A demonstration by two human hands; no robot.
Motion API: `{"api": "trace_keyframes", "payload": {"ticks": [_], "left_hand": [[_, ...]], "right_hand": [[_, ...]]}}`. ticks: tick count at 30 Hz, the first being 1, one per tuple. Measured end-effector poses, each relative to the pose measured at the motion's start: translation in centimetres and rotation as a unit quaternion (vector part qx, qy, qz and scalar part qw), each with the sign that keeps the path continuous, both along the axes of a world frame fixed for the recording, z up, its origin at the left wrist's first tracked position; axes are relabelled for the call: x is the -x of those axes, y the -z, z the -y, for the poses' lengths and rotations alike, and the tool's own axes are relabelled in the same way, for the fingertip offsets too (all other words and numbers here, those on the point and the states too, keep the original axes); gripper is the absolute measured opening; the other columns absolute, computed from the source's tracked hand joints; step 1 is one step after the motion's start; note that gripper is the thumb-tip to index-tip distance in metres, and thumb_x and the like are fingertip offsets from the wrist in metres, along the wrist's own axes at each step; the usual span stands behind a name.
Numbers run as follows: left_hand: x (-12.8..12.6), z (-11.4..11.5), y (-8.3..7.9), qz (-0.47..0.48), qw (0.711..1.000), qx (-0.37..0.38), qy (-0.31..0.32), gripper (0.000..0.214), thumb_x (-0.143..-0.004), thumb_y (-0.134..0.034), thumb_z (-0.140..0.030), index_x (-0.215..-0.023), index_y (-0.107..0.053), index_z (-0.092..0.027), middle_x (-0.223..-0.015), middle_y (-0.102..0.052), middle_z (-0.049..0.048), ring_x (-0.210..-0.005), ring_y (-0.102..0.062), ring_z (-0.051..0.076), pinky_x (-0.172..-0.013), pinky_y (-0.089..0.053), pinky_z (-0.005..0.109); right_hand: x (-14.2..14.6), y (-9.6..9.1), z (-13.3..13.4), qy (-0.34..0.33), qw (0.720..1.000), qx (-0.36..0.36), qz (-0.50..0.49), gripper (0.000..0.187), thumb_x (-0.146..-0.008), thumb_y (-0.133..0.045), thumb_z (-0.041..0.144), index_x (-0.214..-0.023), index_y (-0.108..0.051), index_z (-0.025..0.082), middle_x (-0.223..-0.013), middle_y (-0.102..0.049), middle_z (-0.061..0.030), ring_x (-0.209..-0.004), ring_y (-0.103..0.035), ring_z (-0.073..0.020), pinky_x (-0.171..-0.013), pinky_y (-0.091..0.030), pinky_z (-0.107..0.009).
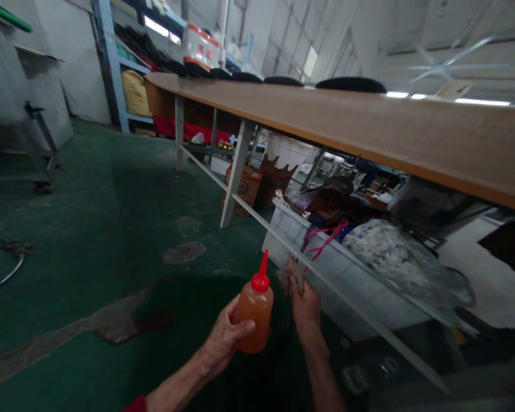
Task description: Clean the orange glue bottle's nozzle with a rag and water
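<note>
My left hand (pixel 225 335) is wrapped round a squeeze bottle (pixel 254 315) of orange-brown liquid. The bottle stands nearly upright, its red pointed nozzle tip facing up. To the right of it, my right hand (pixel 305 306) is closed on a crumpled greyish rag (pixel 292 276). Bottle and rag are apart, both held above the green floor, lower than the long table. Part of my right hand's fingers is hidden by the rag and blurred.
A long wooden-topped table (pixel 292 111) with black round pieces (pixel 351 84) on it runs along the right. Under it stand a white bin (pixel 326 280) of fabric and plastic bags, and cardboard boxes (pixel 244 189). A thin crossbar (pixel 278 234) joins the legs. A wheeled stand (pixel 43 143) is at left.
</note>
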State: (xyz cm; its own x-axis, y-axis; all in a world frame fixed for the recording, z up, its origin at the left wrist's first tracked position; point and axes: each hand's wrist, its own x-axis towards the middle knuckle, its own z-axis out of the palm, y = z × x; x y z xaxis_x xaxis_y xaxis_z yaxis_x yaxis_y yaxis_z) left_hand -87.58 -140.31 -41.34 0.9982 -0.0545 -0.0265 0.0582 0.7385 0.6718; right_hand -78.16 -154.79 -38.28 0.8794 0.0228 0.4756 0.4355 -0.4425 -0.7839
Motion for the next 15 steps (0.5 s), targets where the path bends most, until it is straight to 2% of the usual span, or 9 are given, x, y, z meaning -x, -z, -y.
{"api": "trace_keyframes", "payload": {"ticks": [2,4,5,7,9,12,15], "left_hand": [[-0.1,0.0,0.2,0.001,1.0,-0.012,-0.009,0.066,-0.052,-0.083,-0.033,-0.111,-0.057,-0.018,-0.094,-0.067,0.0082,-0.081,-0.063,0.024,-0.077,-0.051,0.04],[-0.4,0.0,0.7,0.003,0.999,-0.04,-0.025,0.066,-0.052,-0.083,-0.034,-0.111,-0.057,-0.018,-0.096,-0.068,0.0077,-0.083,-0.063,0.024,-0.078,-0.05,0.038],[-0.5,0.0,1.0,0.006,0.998,-0.058,-0.038,0.066,-0.051,-0.083,-0.034,-0.11,-0.058,-0.018,-0.097,-0.068,0.0074,-0.085,-0.063,0.024,-0.079,-0.05,0.036],[-0.8,-0.1,1.5,0.011,0.993,-0.099,-0.064,0.067,-0.048,-0.084,-0.033,-0.109,-0.059,-0.019,-0.101,-0.068,0.0063,-0.091,-0.062,0.024,-0.081,-0.048,0.032],[-0.8,-0.3,1.8,0.006,0.988,-0.136,-0.078,0.067,-0.048,-0.084,-0.031,-0.109,-0.059,-0.019,-0.102,-0.068,0.0053,-0.095,-0.061,0.025,-0.081,-0.048,0.03],[-0.6,-0.4,1.8,-0.009,0.986,-0.15,-0.075,0.069,-0.05,-0.083,-0.032,-0.112,-0.057,-0.019,-0.103,-0.067,0.0061,-0.096,-0.061,0.026,-0.08,-0.049,0.031],[-0.3,-0.2,1.4,-0.007,0.991,-0.118,-0.061,0.069,-0.051,-0.082,-0.035,-0.112,-0.057,-0.018,-0.103,-0.067,0.0084,-0.098,-0.061,0.028,-0.081,-0.048,0.033]], "right_hand": [[0.3,-0.4,0.4,0.0,1.0,-0.025,-0.018,0.033,-0.08,-0.049,0.043,-0.085,-0.067,0.015,-0.076,-0.069,-0.0088,-0.074,-0.063,-0.0207,-0.065,-0.048,-0.03],[1.7,-1.6,-0.3,-0.054,0.995,-0.058,-0.057,0.037,-0.082,-0.048,0.046,-0.083,-0.067,0.015,-0.077,-0.069,-0.0073,-0.074,-0.063,-0.0192,-0.069,-0.049,-0.029],[2.6,-2.3,-1.0,-0.102,0.988,-0.07,-0.091,0.037,-0.082,-0.048,0.047,-0.081,-0.068,0.015,-0.075,-0.07,-0.0063,-0.071,-0.063,-0.0182,-0.068,-0.049,-0.028],[4.1,-3.4,-2.5,-0.148,0.976,-0.092,-0.129,0.033,-0.077,-0.057,0.045,-0.083,-0.068,0.014,-0.075,-0.07,-0.0052,-0.069,-0.063,-0.0174,-0.065,-0.049,-0.026],[5.0,-4.1,-3.6,-0.143,0.975,-0.097,-0.137,0.031,-0.074,-0.062,0.042,-0.084,-0.068,0.014,-0.075,-0.07,-0.0049,-0.067,-0.062,-0.017,-0.062,-0.049,-0.025],[4.8,-3.8,-3.9,-0.126,0.984,-0.078,-0.095,0.027,-0.078,-0.058,0.037,-0.088,-0.068,0.015,-0.082,-0.07,-0.0058,-0.07,-0.062,-0.0166,-0.067,-0.048,-0.026],[3.6,-2.6,-3.0,-0.131,0.988,-0.052,-0.062,0.023,-0.081,-0.053,0.034,-0.092,-0.067,0.018,-0.089,-0.07,-0.0063,-0.076,-0.062,-0.0171,-0.074,-0.047,-0.027]]}}
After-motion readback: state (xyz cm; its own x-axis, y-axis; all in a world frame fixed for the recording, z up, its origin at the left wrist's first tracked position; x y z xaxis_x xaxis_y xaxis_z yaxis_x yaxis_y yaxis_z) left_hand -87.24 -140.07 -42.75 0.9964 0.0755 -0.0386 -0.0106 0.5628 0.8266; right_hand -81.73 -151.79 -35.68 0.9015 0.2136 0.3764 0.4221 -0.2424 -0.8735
